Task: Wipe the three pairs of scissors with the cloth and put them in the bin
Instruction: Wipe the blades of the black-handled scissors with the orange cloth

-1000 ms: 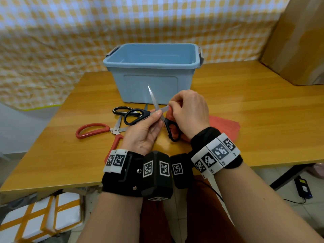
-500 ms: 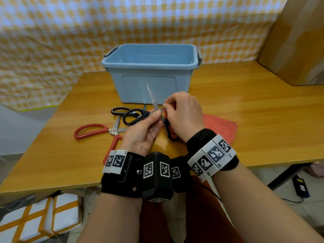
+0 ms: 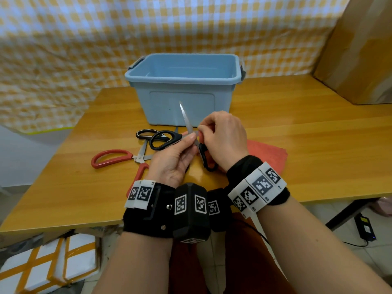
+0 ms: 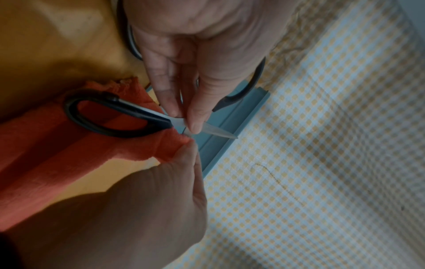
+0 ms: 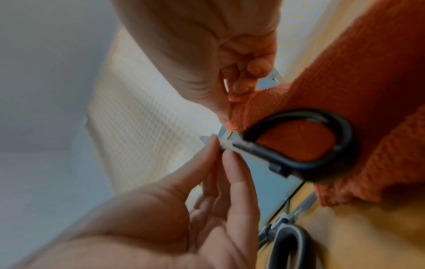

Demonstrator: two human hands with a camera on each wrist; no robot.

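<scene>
Your left hand (image 3: pixel 172 161) still pinches the open black scissors (image 3: pixel 169 138) above the worktop (image 3: pixel 318 145) before the bin (image 3: pixel 182 90), while your right hand (image 3: pixel 222 141) has slid the pinched cloth (image 4: pixel 69 145) toward the pivot, so wiping continues.
</scene>
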